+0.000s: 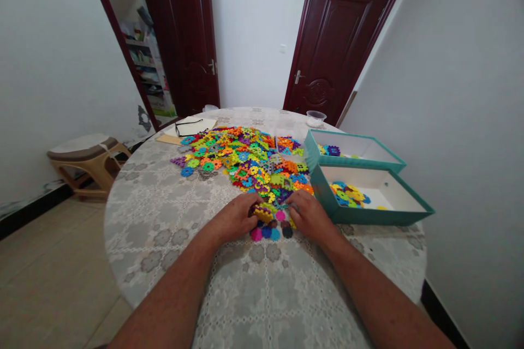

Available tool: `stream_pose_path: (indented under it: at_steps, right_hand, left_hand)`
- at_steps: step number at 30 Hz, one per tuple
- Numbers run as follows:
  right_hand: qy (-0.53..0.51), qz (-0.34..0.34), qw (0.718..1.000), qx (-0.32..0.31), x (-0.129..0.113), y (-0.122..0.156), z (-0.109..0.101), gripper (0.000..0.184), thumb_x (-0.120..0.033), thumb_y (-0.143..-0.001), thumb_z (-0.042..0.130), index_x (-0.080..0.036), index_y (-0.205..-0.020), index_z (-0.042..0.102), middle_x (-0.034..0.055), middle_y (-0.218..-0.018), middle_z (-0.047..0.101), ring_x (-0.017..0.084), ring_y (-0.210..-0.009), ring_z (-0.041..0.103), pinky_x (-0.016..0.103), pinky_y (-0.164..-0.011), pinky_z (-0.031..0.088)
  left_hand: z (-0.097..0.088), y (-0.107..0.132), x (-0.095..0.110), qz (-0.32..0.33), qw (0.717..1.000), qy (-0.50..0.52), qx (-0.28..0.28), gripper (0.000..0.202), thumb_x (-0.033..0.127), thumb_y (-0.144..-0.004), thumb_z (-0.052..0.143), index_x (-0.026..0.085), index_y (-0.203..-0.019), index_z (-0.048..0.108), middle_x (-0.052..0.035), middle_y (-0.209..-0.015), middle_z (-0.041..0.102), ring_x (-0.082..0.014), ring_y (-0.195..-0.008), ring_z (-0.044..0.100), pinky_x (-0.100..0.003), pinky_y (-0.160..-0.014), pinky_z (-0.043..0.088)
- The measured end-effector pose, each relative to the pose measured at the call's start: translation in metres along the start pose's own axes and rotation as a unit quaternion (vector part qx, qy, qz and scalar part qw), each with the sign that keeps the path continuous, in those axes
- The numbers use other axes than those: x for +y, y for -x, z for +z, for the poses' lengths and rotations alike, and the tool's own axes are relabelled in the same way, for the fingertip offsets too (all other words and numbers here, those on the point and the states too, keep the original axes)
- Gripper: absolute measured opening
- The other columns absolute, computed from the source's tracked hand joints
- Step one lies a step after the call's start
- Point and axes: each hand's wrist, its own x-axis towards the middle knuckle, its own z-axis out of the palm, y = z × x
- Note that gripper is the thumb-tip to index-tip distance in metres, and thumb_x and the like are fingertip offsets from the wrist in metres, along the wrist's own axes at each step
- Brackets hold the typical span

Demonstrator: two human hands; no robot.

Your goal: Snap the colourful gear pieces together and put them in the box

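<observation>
My left hand (237,215) is closed on a bundle of yellow interlocking plastic pieces (264,215), thumb on the near side and fingers curled behind, with purple showing along the top. Across from it, my right hand (308,214) has its fingers bent together at the near edge of the pile, by purple and teal pieces; what is between the fingertips is too small to make out. The pile of colourful toothed pieces (243,158) spreads beyond both hands. Between my wrists lie several round pieces in pink, blue and black, such as a pink disc (256,234).
Two teal boxes with white insides stand to the right, a near box (376,217) and a far box (368,147), each holding some pieces. Glasses (188,129) rest on paper at the back left. A clear bowl (316,117) is at the back. A stool (88,158) stands left.
</observation>
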Motion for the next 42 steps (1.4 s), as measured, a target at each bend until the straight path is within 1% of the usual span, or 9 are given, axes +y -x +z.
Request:
stream_pose_path:
  at_steps: [4, 8, 13, 16, 21, 27, 32, 37, 42]
  right_hand:
    - [0.030, 0.014, 0.999, -0.039, 0.000, 0.003, 0.005, 0.018, -0.015, -0.093, 0.062, -0.020, -0.107, 0.072, 0.0090, -0.105, 0.065, 0.025, -0.103, 0.061, 0.040, -0.094, 0.051]
    - [0.048, 0.016, 0.998, -0.043, -0.009, 0.002, 0.005, 0.011, -0.014, -0.093, 0.061, -0.020, -0.100, 0.067, 0.0099, -0.105, 0.062, 0.026, -0.103, 0.058, 0.041, -0.094, 0.050]
    - [-0.045, -0.005, 0.999, 0.003, -0.019, 0.001, -0.005, 0.009, -0.018, -0.099, 0.051, -0.023, -0.101, 0.058, 0.0088, -0.109, 0.062, 0.026, -0.109, 0.058, 0.042, -0.099, 0.048]
    - [-0.118, 0.044, 0.992, 0.026, -0.021, -0.001, -0.007, 0.015, -0.027, -0.105, 0.043, -0.025, -0.102, 0.057, 0.0068, -0.109, 0.065, 0.024, -0.106, 0.061, 0.038, -0.095, 0.049]
    - [-0.125, 0.153, 0.980, 0.033, -0.019, -0.004, -0.006, 0.029, -0.043, -0.107, 0.040, -0.025, -0.092, 0.057, 0.0016, -0.085, 0.066, 0.022, -0.080, 0.063, 0.033, -0.073, 0.048]
    - [-0.237, 0.220, 0.946, 0.027, -0.016, -0.005, -0.002, 0.034, -0.052, -0.104, 0.044, -0.024, -0.091, 0.060, 0.0039, -0.092, 0.073, 0.021, -0.082, 0.068, 0.032, -0.069, 0.055]
    - [-0.297, 0.271, 0.915, 0.017, -0.017, -0.005, -0.001, 0.033, -0.056, -0.102, 0.046, -0.025, -0.094, 0.055, 0.0029, -0.092, 0.074, 0.020, -0.068, 0.068, 0.032, -0.058, 0.056]
    - [-0.167, 0.190, 0.967, 0.032, -0.025, -0.005, -0.006, 0.028, -0.047, -0.104, 0.045, -0.025, -0.095, 0.060, 0.0033, -0.091, 0.075, 0.020, -0.073, 0.068, 0.031, -0.066, 0.051]
    - [-0.065, 0.110, 0.992, 0.000, -0.035, -0.003, 0.001, 0.026, -0.042, -0.106, 0.043, -0.023, -0.106, 0.061, 0.0065, -0.094, 0.074, 0.024, -0.085, 0.070, 0.032, -0.074, 0.046]
  left_hand:
    - [-0.001, 0.000, -0.003, 0.002, 0.999, -0.039, 0.008, 0.029, 0.010, -0.071, 0.066, 0.024, -0.095, 0.074, -0.0043, -0.090, 0.071, -0.0224, -0.084, 0.060, -0.030, -0.074, 0.043]
    - [-0.001, 0.000, -0.004, 0.006, 0.999, -0.051, -0.010, 0.029, 0.010, -0.073, 0.064, 0.024, -0.097, 0.074, -0.0045, -0.092, 0.072, -0.0226, -0.084, 0.061, -0.030, -0.075, 0.043]
    - [0.000, 0.002, 0.001, 0.011, 1.000, -0.014, -0.014, 0.036, 0.009, -0.072, 0.063, 0.024, -0.102, 0.074, -0.0051, -0.095, 0.073, -0.0225, -0.086, 0.062, -0.030, -0.077, 0.044]
    - [0.000, 0.001, 0.005, 0.011, 0.999, -0.022, -0.023, 0.032, 0.011, -0.074, 0.061, 0.023, -0.101, 0.073, -0.0042, -0.094, 0.072, -0.0212, -0.084, 0.061, -0.029, -0.075, 0.043]
    - [0.002, 0.001, 0.005, 0.024, 0.998, -0.048, -0.032, 0.033, 0.011, -0.076, 0.061, 0.023, -0.105, 0.072, -0.0043, -0.097, 0.071, -0.0212, -0.085, 0.062, -0.029, -0.076, 0.043]
    - [0.003, 0.001, 0.005, 0.025, 0.997, -0.060, -0.043, 0.033, 0.012, -0.078, 0.061, 0.023, -0.108, 0.072, -0.0051, -0.096, 0.071, -0.0217, -0.085, 0.063, -0.030, -0.075, 0.043]
    - [0.003, 0.000, 0.006, 0.026, 0.997, -0.055, -0.042, 0.035, 0.011, -0.078, 0.060, 0.022, -0.108, 0.073, -0.0048, -0.096, 0.072, -0.0211, -0.084, 0.063, -0.029, -0.074, 0.043]
    - [0.001, 0.000, 0.010, 0.017, 0.998, -0.041, -0.042, 0.025, 0.013, -0.082, 0.061, 0.022, -0.102, 0.072, -0.0038, -0.094, 0.072, -0.0193, -0.082, 0.063, -0.028, -0.072, 0.043]
    - [0.002, 0.000, 0.007, -0.022, 0.996, -0.053, -0.067, 0.036, 0.016, -0.084, 0.064, 0.023, -0.119, 0.068, -0.0032, -0.099, 0.073, -0.0184, -0.086, 0.064, -0.027, -0.076, 0.045]
